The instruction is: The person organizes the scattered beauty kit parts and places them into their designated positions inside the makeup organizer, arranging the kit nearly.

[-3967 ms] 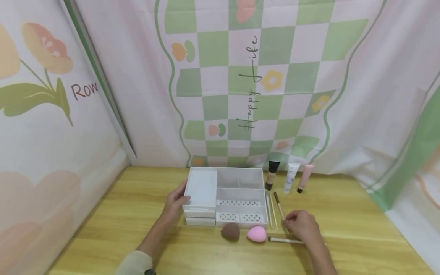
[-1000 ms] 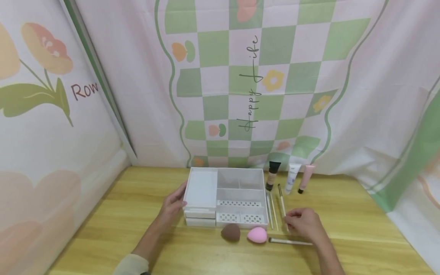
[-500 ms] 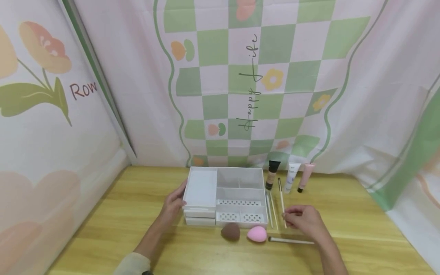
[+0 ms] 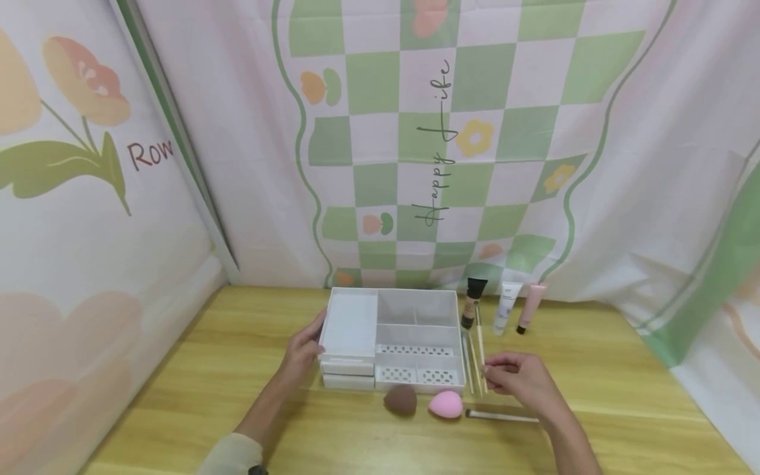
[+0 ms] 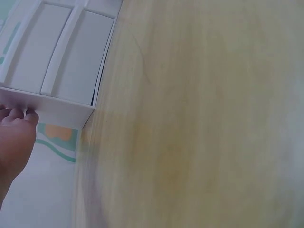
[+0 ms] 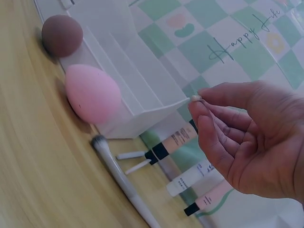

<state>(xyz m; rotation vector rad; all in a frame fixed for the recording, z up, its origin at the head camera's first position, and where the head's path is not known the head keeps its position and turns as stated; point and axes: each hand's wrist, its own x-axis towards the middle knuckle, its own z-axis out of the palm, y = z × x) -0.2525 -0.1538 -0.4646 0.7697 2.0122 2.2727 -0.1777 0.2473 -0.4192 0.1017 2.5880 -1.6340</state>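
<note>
My left hand (image 4: pixel 303 346) holds the left side of a white organizer box (image 4: pixel 419 340), with the thumb at its edge; in the left wrist view its fingers touch the side wall. My right hand (image 4: pixel 519 379) pinches a slim makeup brush (image 4: pixel 480 340) between thumb and fingertips, right of the box. The brush's dark tip overlaps the beige tube in the head view. In the right wrist view mostly the handle's pale end shows. Two thin sticks (image 4: pixel 472 363) lie between box and brush. Another makeup brush (image 4: pixel 501 416) lies in front of the right hand.
A brown makeup sponge (image 4: pixel 400 400) and a pink one (image 4: pixel 446 404) lie before the box. Behind stand a black-and-beige tube (image 4: pixel 474 300), a white tube (image 4: pixel 506 307) and a pink tube (image 4: pixel 531 307). A patterned curtain (image 4: pixel 380 165) hangs along the table's back edge.
The right hand has shifted left with the brush, bringing it close to the two thin sticks and the box. The left hand stays at the box; its thumb has drawn back slightly since the earliest frame.
</note>
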